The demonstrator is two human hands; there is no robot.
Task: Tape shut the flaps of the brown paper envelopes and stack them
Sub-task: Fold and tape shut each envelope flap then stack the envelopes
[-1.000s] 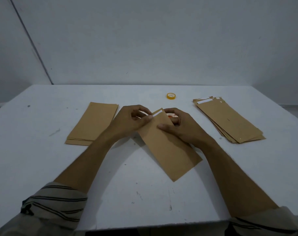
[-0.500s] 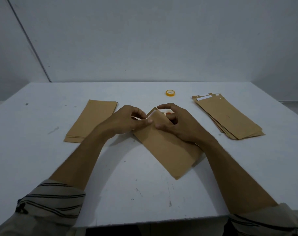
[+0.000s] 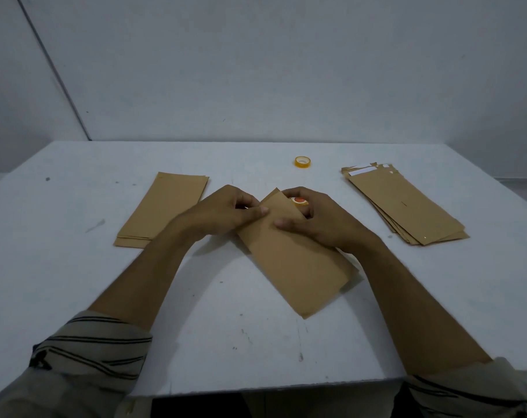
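A brown paper envelope lies slanted on the white table in front of me. My left hand pinches its top left edge, thumb on the folded flap. My right hand rests its thumb on the envelope's upper part, and its curled fingers hold an orange and white tape roll just behind the flap. On the left lies a neat stack of envelopes. A fanned pile of envelopes with open flaps lies on the right.
A small yellow tape roll stands at the back of the table between the two piles. A grey wall rises behind the table's far edge. The near table edge runs just in front of my striped sleeves.
The envelope's raised flap has been folded down flat. My right hand's index finger came down over the tape roll, and my left thumb slid onto the flap.
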